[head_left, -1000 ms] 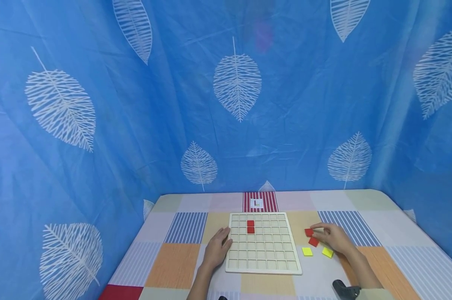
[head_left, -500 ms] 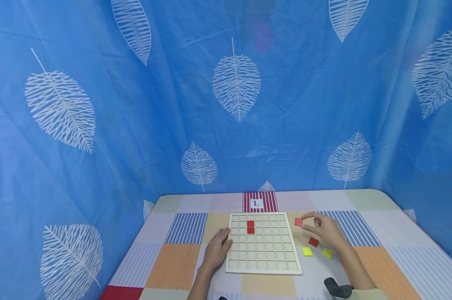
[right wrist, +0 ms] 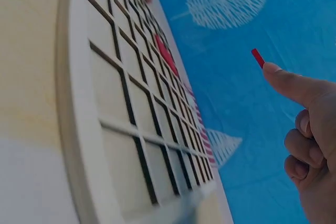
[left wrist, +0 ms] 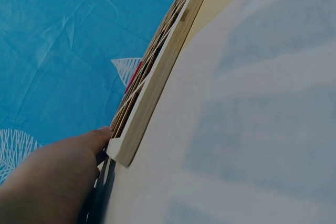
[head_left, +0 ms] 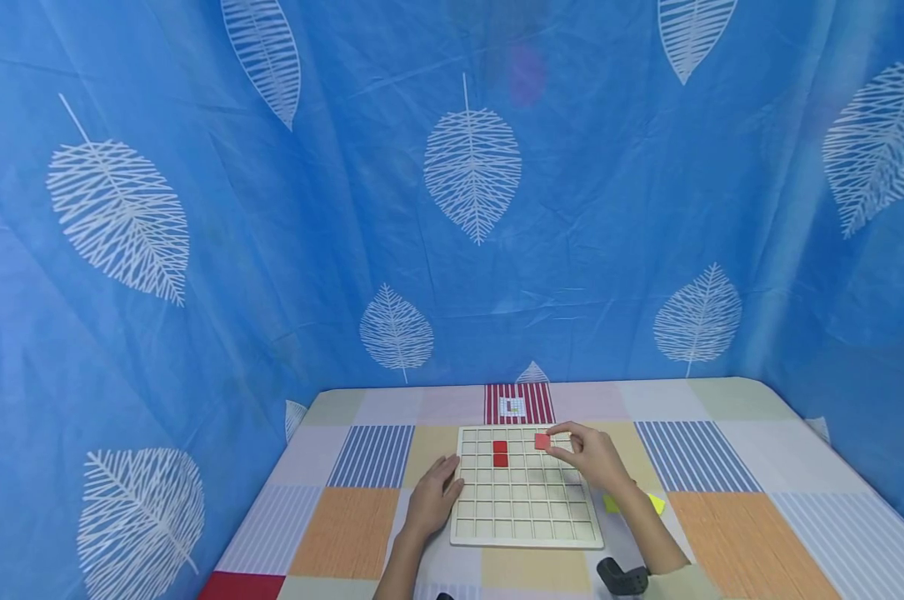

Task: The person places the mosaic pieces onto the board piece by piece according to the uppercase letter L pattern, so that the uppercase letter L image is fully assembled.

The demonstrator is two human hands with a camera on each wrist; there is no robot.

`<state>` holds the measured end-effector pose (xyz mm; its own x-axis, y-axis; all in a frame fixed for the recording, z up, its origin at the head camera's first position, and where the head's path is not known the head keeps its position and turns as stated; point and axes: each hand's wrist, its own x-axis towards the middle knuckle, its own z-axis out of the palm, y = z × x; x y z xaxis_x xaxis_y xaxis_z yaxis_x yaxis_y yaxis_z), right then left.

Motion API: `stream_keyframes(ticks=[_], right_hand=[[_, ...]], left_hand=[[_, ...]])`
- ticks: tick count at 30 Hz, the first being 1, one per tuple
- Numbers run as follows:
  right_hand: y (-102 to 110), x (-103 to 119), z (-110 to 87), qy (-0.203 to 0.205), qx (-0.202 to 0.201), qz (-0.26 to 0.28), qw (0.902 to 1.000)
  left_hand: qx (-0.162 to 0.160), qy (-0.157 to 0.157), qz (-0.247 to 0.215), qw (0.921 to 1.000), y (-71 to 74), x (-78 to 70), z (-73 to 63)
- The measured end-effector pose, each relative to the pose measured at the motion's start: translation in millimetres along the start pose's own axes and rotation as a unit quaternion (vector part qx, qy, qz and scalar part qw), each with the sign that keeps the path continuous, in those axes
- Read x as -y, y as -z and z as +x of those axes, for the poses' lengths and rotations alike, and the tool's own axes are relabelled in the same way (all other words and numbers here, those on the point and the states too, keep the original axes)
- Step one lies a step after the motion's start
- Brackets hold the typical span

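Observation:
A pale wooden grid board (head_left: 522, 507) lies on the table, and two red square tiles (head_left: 500, 460) sit one behind the other in its far-left part. My right hand (head_left: 594, 457) pinches another red square tile (head_left: 541, 442) between thumb and fingertips, above the board's far right. In the right wrist view this held tile (right wrist: 258, 57) shows edge-on, apart from the board, with the other fingers curled. My left hand (head_left: 432, 498) rests against the board's left edge, fingers loosely bent; the left wrist view shows that hand (left wrist: 63, 174) touching a board corner.
Two yellow tiles (head_left: 657, 503) lie right of the board, partly covered by my right forearm. Behind the board lies a red-striped card (head_left: 539, 412) with a small grid picture. A patchwork cloth (head_left: 347, 525) covers the table; blue leaf-print curtains (head_left: 571, 250) surround it.
My right hand has picked up a red tile from beside the board and carried it left over the board. The other loose red tile is now hidden behind the right arm. My left hand stays put.

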<state>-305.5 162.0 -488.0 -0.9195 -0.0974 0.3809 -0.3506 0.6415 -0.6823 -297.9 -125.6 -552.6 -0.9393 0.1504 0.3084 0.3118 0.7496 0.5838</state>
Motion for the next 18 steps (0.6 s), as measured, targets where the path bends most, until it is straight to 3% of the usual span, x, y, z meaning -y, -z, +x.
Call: stream_keyframes(ticks=[7, 18], right_hand=[[-33.6, 14.0, 0.1, 0.009, 0.028, 0.017, 0.9994], [-70.8, 9.1, -5.7, 0.016, 0.073, -0.004, 0.9972]], left_hand=[[0.0, -0.002, -0.003, 1.0, 2.0, -1.5, -0.2], [0.003, -0.003, -0.004, 1.0, 2.1, -2.5, 0.6]])
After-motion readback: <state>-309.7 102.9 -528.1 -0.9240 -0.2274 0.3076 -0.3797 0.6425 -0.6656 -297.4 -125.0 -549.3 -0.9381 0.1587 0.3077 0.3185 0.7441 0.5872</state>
